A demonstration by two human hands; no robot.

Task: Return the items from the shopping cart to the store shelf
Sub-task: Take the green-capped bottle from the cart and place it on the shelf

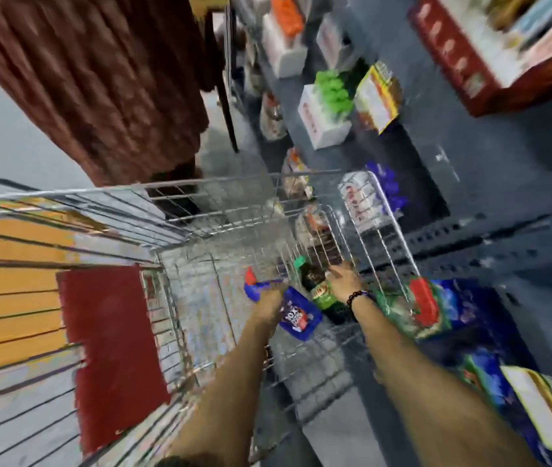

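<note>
Both of my arms reach down into the wire shopping cart point(200, 197). My left hand point(269, 303) grips a blue snack packet point(296, 318) with red and white print. Beside it, my right hand point(343, 281), with a dark bead bracelet on the wrist, is closed around a dark bottle point(318, 291) that has a green cap and a green label. The bottle lies tilted near the cart's right side. The grey store shelf point(469, 183) runs along the right of the cart. The whole view is blurred by motion.
White boxes with green items point(326, 109), a yellow box point(377, 96) and a big red carton point(476, 59) stand on the shelf. Green and blue packets point(436, 308) lie on it near my right arm. A red curtain point(92, 79) hangs at the far left, and a red panel point(113, 352) covers the cart's left side.
</note>
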